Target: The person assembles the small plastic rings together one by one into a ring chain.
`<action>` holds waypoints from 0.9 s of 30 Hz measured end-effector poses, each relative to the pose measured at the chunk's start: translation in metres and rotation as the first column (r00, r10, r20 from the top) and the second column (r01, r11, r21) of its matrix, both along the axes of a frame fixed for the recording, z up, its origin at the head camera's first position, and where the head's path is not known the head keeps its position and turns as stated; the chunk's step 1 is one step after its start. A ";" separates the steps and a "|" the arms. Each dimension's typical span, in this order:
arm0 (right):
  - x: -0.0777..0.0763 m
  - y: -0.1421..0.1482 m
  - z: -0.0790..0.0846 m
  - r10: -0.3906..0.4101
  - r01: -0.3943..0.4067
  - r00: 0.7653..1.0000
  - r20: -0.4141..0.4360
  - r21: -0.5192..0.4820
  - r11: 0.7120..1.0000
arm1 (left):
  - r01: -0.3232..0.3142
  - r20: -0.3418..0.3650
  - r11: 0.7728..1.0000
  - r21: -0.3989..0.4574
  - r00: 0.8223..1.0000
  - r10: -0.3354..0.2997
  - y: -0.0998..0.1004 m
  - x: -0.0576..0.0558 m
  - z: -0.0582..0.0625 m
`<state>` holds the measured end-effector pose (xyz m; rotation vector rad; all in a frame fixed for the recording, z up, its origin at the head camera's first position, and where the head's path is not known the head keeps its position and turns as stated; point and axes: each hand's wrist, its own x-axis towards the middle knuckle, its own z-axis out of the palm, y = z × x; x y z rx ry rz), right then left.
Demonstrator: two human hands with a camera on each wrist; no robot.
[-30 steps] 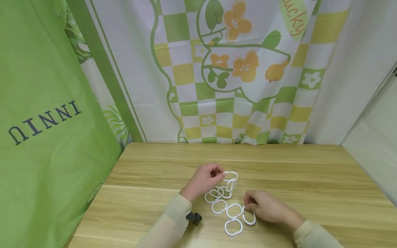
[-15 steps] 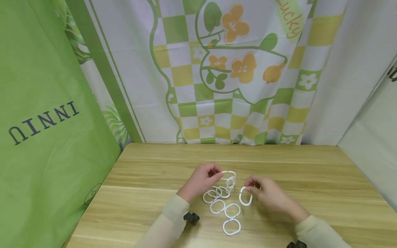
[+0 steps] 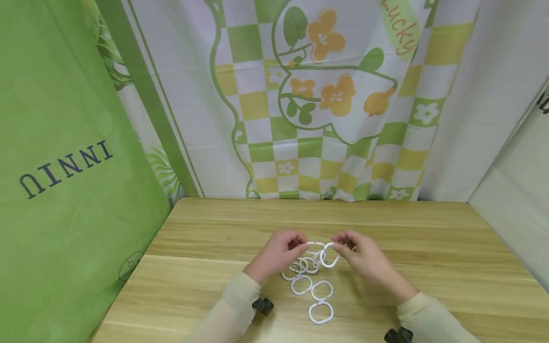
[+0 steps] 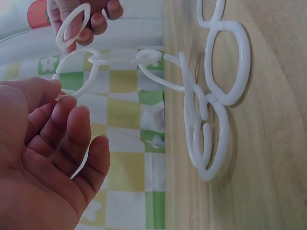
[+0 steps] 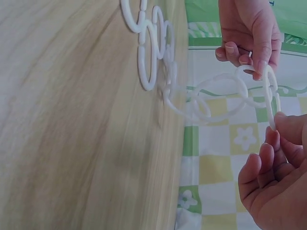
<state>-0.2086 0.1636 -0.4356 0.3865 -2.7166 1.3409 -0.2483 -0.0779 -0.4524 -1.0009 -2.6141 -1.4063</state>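
My left hand [image 3: 276,252] pinches the end link of a chain of white oval plastic split rings [image 4: 115,61]. From there the chain drops to the tabletop, where several more linked rings lie. Between thumb and fingertips, my right hand [image 3: 366,257] holds a single white split ring [image 3: 329,266] upright. In the head view that ring overlaps the chain's end link [image 4: 93,76], right beside my left fingertips. The end link's gap is at the left fingers in the left wrist view. Two separate rings, a farther ring [image 3: 321,282] and a nearer ring [image 3: 320,323], lie flat close to the chain.
The wooden table [image 3: 214,228] reaches back to a patterned curtain [image 3: 300,157]. A large green bag or sheet [image 3: 77,214] hangs along the left edge. Black wrist cameras sit on the left sleeve [image 3: 240,295] and the right sleeve [image 3: 429,314].
My right hand has lifted a ring off the table and carried it away from me and leftward to the chain's end. My left hand has stayed nearly still, keeping its pinch.
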 end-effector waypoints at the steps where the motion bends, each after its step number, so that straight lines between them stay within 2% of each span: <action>1: 0.000 -0.001 0.000 -0.001 0.001 1.000 0.001 -0.003 1.000 | 0.008 0.002 1.000 -0.004 1.000 -0.008 0.001 0.000 0.000; 15: -0.004 -0.005 0.000 0.019 -0.018 0.999 0.034 -0.055 0.998 | 0.039 0.011 0.998 -0.051 0.999 -0.038 0.005 0.007 -0.002; 27: -0.004 -0.007 -0.004 0.044 -0.042 0.998 0.034 -0.066 0.997 | 0.036 0.012 0.998 -0.052 0.999 -0.035 0.005 0.007 -0.005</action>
